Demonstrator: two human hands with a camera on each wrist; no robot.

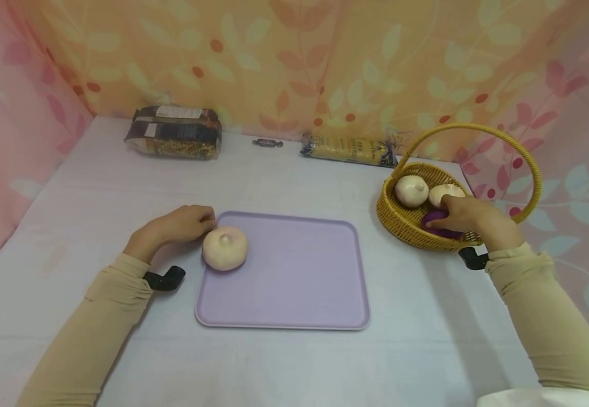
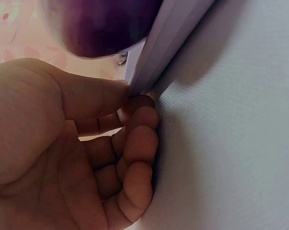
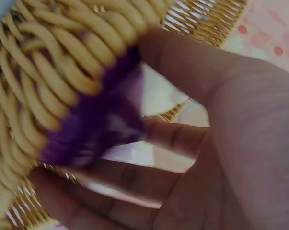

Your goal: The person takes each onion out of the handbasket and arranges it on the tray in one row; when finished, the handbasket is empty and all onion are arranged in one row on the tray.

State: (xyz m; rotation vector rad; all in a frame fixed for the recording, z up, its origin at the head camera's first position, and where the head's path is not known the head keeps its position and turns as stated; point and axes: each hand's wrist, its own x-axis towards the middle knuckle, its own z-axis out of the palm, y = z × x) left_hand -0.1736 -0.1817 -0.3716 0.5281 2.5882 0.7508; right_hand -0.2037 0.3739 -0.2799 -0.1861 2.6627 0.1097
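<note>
In the head view a lavender tray (image 1: 294, 271) lies on the table. A round turnip (image 1: 225, 249), pale side up, sits at its upper left corner. The turnip's underside (image 2: 106, 28) looks deep purple in the left wrist view. My left hand (image 1: 185, 223) pinches the tray's left edge between thumb and forefinger, its other fingers curled against the tablecloth. Over at the right, my right hand (image 1: 464, 215) reaches into a wicker basket (image 1: 401, 223) and holds a purple turnip (image 3: 101, 120) around its sides. Two pale turnips (image 1: 411, 191) lie behind it, one partly hidden by the hand.
Along the back of the table lie a dark bag of pasta (image 1: 174, 133), a small wrapped candy (image 1: 267, 143) and a long yellow packet (image 1: 347, 150). The basket's tall handle (image 1: 477, 129) arches over its right part. Patterned curtains (image 1: 294, 62) hang behind.
</note>
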